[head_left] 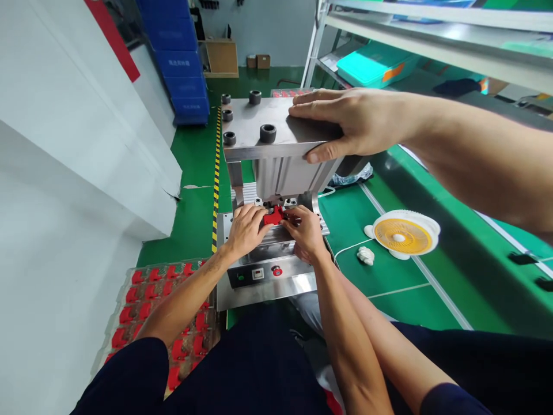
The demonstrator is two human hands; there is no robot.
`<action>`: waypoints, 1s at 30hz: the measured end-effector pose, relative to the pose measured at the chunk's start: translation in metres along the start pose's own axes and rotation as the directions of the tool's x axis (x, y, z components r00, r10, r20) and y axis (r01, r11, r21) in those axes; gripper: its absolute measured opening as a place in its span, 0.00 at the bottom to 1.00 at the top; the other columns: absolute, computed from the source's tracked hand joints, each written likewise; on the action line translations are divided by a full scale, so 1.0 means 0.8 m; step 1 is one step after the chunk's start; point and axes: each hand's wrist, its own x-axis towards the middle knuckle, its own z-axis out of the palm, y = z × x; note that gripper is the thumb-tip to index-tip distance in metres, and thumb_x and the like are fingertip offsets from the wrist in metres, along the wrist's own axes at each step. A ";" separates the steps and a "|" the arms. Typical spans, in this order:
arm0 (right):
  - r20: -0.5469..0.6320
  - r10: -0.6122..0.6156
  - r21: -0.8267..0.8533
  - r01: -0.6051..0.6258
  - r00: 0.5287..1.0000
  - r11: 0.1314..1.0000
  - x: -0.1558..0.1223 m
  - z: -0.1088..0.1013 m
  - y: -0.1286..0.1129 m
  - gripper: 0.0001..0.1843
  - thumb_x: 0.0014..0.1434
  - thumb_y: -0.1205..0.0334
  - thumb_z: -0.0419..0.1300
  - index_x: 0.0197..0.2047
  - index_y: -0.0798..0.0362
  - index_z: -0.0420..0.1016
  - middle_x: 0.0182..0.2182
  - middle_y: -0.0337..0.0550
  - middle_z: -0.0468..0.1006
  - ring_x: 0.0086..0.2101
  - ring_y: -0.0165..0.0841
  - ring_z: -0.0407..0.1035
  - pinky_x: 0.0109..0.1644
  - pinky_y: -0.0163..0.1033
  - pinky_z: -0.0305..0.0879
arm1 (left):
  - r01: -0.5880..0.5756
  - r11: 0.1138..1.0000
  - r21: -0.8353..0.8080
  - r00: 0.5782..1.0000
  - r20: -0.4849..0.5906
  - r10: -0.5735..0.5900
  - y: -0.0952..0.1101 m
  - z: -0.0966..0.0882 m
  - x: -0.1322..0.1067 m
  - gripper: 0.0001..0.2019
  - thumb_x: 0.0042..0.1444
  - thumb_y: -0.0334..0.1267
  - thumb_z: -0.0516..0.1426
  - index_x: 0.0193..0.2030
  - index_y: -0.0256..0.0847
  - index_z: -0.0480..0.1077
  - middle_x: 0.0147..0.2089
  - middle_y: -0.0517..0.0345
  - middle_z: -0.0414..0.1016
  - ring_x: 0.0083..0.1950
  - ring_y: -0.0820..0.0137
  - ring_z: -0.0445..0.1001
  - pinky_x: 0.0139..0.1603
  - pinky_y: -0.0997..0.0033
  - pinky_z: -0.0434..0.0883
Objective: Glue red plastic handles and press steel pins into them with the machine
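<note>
A small red plastic part sits in the work area under the head of a metal bench press. My left hand has its fingers closed on the part's left side. From the other side, my right hand pinches its right edge with thumb and fingertips. The fixture beneath the part is mostly hidden by both hands. Below them, the press's front panel carries a red stop button, a green button and a small display.
A co-worker's hand rests on the press's top plate; another forearm passes beside my right arm. Clear trays of red parts lie at lower left. A yellow-and-white fan and crumpled white item lie on the green table.
</note>
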 end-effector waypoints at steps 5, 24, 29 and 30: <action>-0.006 0.003 0.029 -0.003 1.000 1.000 0.003 -0.001 0.001 0.07 0.57 0.60 0.68 0.40 0.52 0.83 0.34 0.43 0.78 0.32 0.35 0.74 0.40 0.42 0.76 | -0.002 1.000 0.015 1.000 -0.011 0.002 0.004 -0.002 0.001 0.14 0.67 0.41 0.62 0.55 0.39 0.73 0.57 0.45 0.80 0.61 0.52 0.74 0.61 0.52 0.68; 0.049 -0.108 -0.184 0.115 0.993 0.976 0.001 0.004 0.001 0.14 0.64 0.65 0.61 0.50 0.47 0.84 0.45 0.46 0.76 0.40 0.39 0.75 0.48 0.45 0.76 | -0.027 0.998 0.051 0.994 -0.106 0.032 -0.001 0.000 -0.002 0.09 0.67 0.41 0.63 0.50 0.40 0.78 0.53 0.47 0.80 0.54 0.55 0.75 0.52 0.57 0.69; 0.159 -0.095 -0.337 0.145 0.983 0.930 0.012 -0.003 -0.010 0.15 0.64 0.66 0.61 0.51 0.48 0.84 0.46 0.47 0.76 0.43 0.40 0.76 0.51 0.45 0.76 | -0.058 0.995 0.086 0.997 -0.050 0.062 0.003 -0.006 -0.002 0.12 0.68 0.41 0.61 0.55 0.41 0.77 0.54 0.45 0.78 0.54 0.54 0.74 0.54 0.55 0.69; 0.183 -0.096 -0.360 0.157 0.978 0.920 0.013 -0.005 -0.013 0.16 0.63 0.66 0.62 0.52 0.48 0.83 0.47 0.47 0.76 0.44 0.41 0.76 0.52 0.45 0.76 | -0.070 0.993 0.093 0.997 -0.025 0.072 0.004 -0.007 -0.001 0.12 0.68 0.40 0.62 0.55 0.41 0.77 0.54 0.45 0.78 0.55 0.54 0.74 0.54 0.55 0.69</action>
